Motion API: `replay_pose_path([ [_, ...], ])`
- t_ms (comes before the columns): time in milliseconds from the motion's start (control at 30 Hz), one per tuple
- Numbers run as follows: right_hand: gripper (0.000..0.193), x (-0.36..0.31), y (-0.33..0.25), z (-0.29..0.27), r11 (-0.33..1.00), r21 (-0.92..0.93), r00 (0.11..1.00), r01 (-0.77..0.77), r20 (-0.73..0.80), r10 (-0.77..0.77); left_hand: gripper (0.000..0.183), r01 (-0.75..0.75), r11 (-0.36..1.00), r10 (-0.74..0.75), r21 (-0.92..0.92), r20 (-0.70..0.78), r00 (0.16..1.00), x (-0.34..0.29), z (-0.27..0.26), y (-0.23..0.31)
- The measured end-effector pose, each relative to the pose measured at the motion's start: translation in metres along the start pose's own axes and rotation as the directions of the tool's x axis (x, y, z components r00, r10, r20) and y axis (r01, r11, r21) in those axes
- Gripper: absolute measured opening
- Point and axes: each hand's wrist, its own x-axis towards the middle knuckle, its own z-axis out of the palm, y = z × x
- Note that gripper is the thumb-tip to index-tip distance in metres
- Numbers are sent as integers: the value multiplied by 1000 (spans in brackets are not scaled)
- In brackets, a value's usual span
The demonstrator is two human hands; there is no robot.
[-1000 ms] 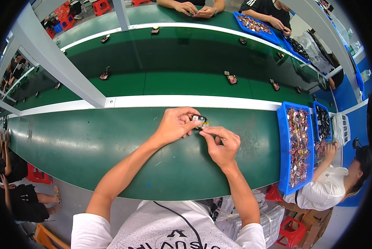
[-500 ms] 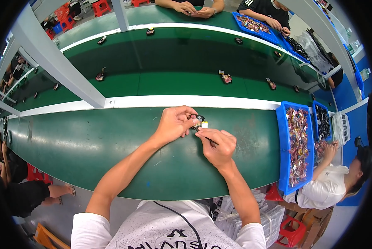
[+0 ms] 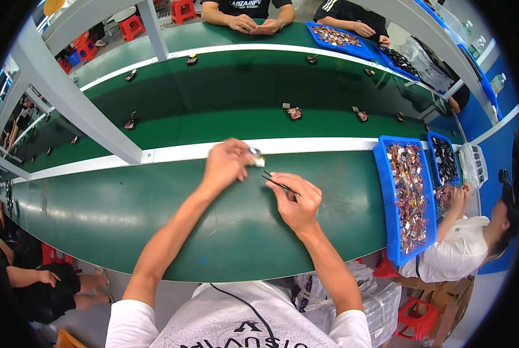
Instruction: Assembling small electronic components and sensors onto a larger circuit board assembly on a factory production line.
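Observation:
My left hand (image 3: 224, 164) pinches a small electronic assembly (image 3: 257, 158), dark with a pale, shiny part, near the far edge of the green worktable (image 3: 155, 214). Motion smears the hand and the assembly, so its details do not show. My right hand (image 3: 300, 203) is closed around black tweezers (image 3: 281, 185). Their tips are apart from each other and point left, a little below the assembly without touching it.
Beyond a white rail (image 3: 190, 152) runs a green conveyor (image 3: 213, 119) carrying several small assemblies (image 3: 294, 112). At right stand a blue tray (image 3: 395, 200) full of small wired parts and another blue tray (image 3: 443, 159) of black pieces. Co-workers sit opposite and at right.
My left hand has moved away from the right with the assembly, toward the rail. The tweezers no longer reach the assembly. The whole view has shifted slightly.

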Motion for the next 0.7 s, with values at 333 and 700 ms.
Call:
replay_pose_path([
  [333, 16, 5, -2, -6, 998, -11, 998, -57, 5, 57, 31, 140, 475, 649, 869, -453, 611, 84, -73, 14],
  [700, 16, -3, -3, -6, 999, -21, 998, -26, 57, 27, 38, 67, 761, 102, 645, -222, 970, 120, 81, 29],
])
